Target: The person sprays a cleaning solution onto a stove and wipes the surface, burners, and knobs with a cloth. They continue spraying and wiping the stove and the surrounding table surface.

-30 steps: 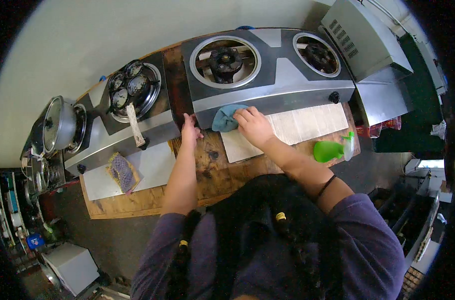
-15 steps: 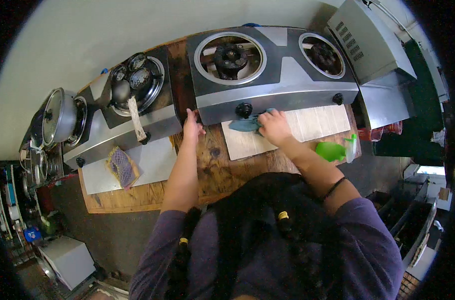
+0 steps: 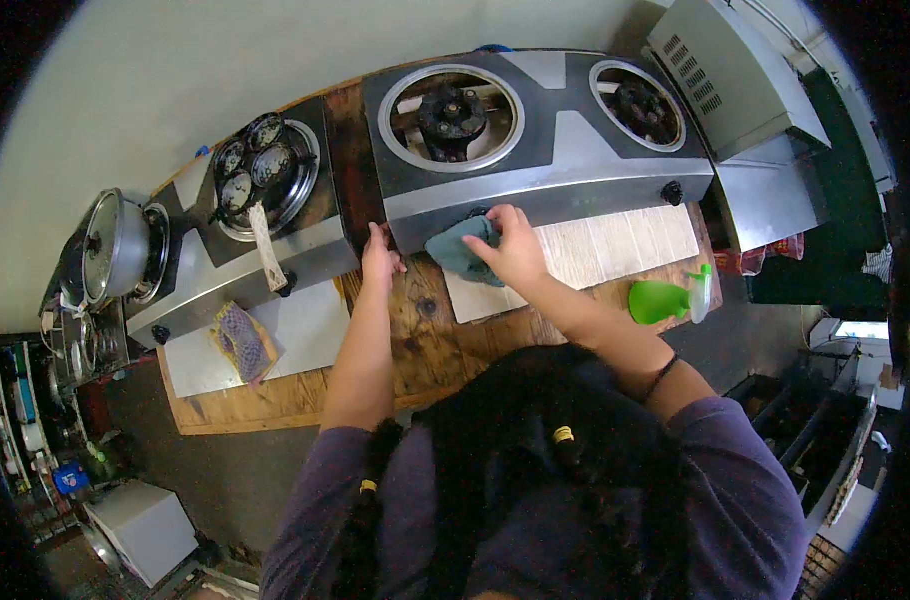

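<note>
My right hand [image 3: 512,248] grips a teal cloth [image 3: 461,248] against the front panel of the two-burner gas stove [image 3: 565,180]. The cloth hangs over the left knob and hides most of it. At the stove's lower left corner, my left hand [image 3: 379,260] rests with fingers extended, beside the gap between the two stoves; it holds nothing visible. Under the cloth and along the stove's front lies a flattened cardboard sheet [image 3: 615,250]. The stove's right knob [image 3: 672,193] is uncovered.
A second stove [image 3: 315,255] at left carries a four-cup pan [image 3: 265,175] and a lidded pot [image 3: 115,245]. A netted sponge [image 3: 243,343] lies on a white sheet [image 3: 310,335]. A green spray bottle [image 3: 665,300] lies near the wooden table's [image 3: 410,350] right edge.
My right hand has moved left with the cloth, which now covers the left knob instead of lying just below it. My left hand stays at the stove's corner.
</note>
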`<state>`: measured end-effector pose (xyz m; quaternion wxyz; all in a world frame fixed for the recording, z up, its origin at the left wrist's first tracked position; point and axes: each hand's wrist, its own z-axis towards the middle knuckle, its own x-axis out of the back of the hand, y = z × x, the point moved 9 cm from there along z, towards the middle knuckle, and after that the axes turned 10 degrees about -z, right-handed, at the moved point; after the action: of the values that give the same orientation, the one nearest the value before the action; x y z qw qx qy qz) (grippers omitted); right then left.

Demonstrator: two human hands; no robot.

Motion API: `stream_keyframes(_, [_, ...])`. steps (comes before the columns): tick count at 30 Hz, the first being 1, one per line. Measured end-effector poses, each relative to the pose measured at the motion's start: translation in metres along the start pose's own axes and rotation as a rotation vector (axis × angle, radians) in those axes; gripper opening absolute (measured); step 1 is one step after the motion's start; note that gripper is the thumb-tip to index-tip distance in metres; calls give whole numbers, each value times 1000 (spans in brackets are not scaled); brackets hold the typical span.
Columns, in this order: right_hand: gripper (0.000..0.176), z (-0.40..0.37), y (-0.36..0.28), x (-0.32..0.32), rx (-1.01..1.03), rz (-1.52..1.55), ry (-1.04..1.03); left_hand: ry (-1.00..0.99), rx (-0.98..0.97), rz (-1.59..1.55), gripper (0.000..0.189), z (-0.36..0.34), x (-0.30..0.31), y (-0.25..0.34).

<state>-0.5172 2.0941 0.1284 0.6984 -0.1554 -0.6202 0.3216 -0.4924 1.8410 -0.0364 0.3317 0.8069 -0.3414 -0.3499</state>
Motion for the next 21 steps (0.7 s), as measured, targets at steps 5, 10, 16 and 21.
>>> stream_keyframes(5, [34, 10, 16, -15, -93, -29, -3, 16, -22, 34, 65, -4, 0, 2])
stream_keyframes(10, [29, 16, 1, -6, 34, -130, 77, 85, -11, 30, 64, 2, 9, -3])
stream_keyframes(16, [31, 17, -4, -18, 55, -199, 37, -12, -45, 13, 62, 7, 5, -6])
stream_keyframes(21, [37, 9, 11, -31, 45, -163, 5, 21, -46, 32, 59, 7, 6, -4])
